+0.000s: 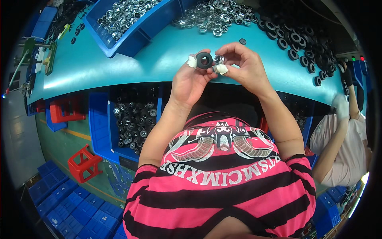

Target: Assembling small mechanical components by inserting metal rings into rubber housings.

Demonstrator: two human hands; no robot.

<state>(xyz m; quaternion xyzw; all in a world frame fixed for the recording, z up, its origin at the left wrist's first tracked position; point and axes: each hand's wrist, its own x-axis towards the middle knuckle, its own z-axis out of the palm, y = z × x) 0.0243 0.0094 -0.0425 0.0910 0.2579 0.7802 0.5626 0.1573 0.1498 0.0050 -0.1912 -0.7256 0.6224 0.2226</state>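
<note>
My left hand [186,87] grips a black rubber tyre [199,60] between thumb and fingers, its round hole facing up toward me. Close beside it, my right hand [250,71] pinches a small shiny, clear-looking wheel hub [218,59] between thumb and forefinger. Tyre and hub are almost touching; whether they meet is too small to tell. White wrapping covers both thumb tips. Both hands are above the near edge of the teal table [159,63]. A small black disc [242,41] lies on the table just beyond my right hand.
A blue bin [137,43] of shiny hubs stands at the far left, next to a loose hub pile [219,18]. Black tyres [296,38] are heaped at the right. Below the table sits a crate of wheels [135,123]. Red stools [84,163] stand left; another person [342,139] sits right.
</note>
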